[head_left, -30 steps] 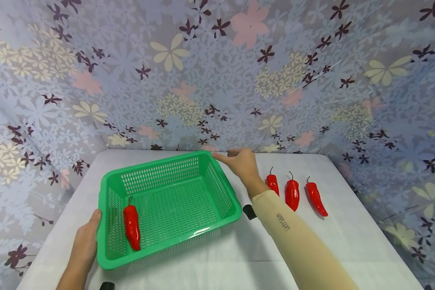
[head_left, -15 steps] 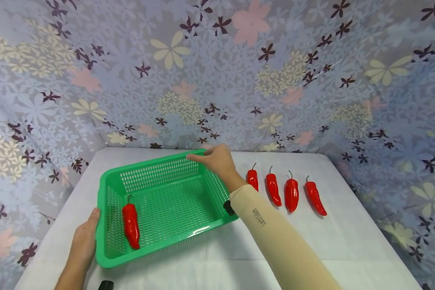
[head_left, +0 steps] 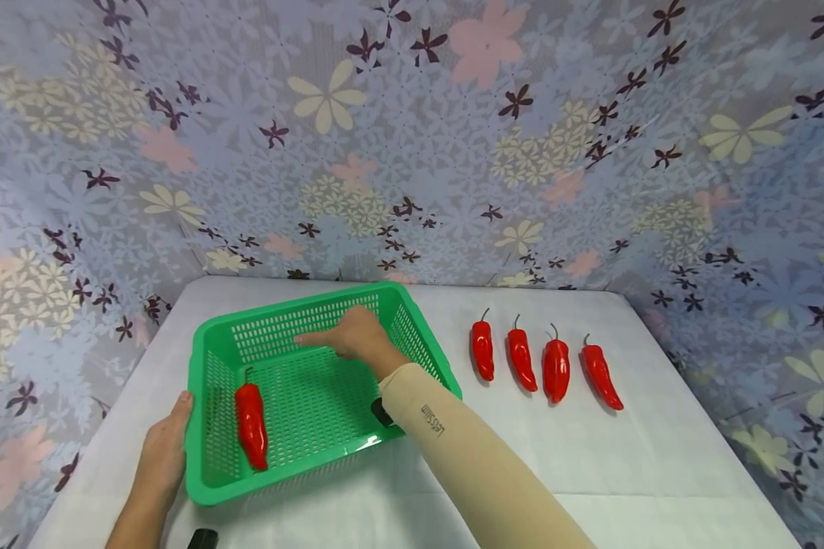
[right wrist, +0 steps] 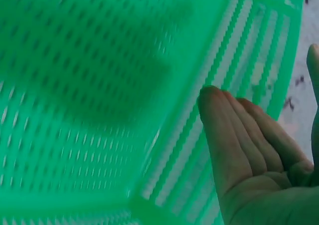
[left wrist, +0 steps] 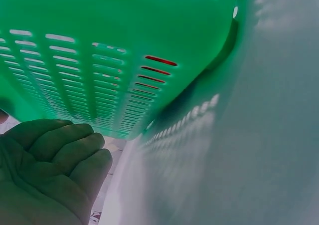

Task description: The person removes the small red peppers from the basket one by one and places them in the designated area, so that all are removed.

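A green perforated plastic basket (head_left: 336, 450) stands on the left part of the table. Inside it, along its left wall, lies one red chili pepper (head_left: 251, 427); slivers of red show through the slots in the left wrist view. My left hand (head_left: 161, 450) is at the basket's left side, its thumb by the rim and its fingers (left wrist: 75, 145) fairly straight beside the slotted outer wall. Over the basket's interior reaches my right hand (head_left: 357, 333), holding nothing. Its fingers (right wrist: 224, 135) are extended together, with the thumb apart.
Several more red chili peppers (head_left: 556, 371) lie in a row on the white-covered table (head_left: 659, 465), right of the basket. A flowered cloth (head_left: 412, 152) hangs behind and at both sides. A black object (head_left: 203, 538) shows below the left wrist.
My right hand has moved left from the basket's far right corner to over its inside, uncovering the peppers on the right. The left hand stays by the left side.
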A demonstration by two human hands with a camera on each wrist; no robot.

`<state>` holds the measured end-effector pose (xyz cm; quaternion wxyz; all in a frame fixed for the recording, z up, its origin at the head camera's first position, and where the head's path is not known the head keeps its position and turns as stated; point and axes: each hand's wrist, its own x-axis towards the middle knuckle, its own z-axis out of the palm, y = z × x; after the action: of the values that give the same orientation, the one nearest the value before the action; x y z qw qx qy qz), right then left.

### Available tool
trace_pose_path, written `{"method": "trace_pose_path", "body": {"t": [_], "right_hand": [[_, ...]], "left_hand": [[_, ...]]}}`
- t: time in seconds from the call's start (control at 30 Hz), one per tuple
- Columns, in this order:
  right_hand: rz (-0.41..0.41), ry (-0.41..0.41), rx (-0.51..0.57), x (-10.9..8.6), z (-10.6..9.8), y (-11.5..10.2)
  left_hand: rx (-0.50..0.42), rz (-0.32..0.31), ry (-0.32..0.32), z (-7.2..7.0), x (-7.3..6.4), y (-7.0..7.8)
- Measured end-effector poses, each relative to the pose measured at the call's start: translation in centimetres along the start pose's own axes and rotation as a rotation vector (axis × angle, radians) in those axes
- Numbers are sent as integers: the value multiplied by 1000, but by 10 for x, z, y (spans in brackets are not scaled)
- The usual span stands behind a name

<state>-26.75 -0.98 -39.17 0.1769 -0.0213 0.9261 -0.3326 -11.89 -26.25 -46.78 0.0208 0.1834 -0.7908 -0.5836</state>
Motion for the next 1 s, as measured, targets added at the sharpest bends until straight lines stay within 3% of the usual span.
{"method": "trace_pose_path", "body": {"t": [0.13, 0.37, 0.47, 0.7, 1.0], "right_hand": [[12, -69, 41, -4, 23, -14], [79, -208, -19, -8, 58, -34], [84, -227, -13, -12, 68, -41], [50, -225, -143, -23, 80, -55], [88, -249, -179, -27, 84, -68]], "left_hand": [[-5, 12, -1, -1, 3, 1], [-8, 54, 10, -1, 6, 4], [-16, 70, 6, 0, 7, 3], [-27, 69, -12, -1, 8, 0], [-48, 100, -28, 1, 8, 2]]}}
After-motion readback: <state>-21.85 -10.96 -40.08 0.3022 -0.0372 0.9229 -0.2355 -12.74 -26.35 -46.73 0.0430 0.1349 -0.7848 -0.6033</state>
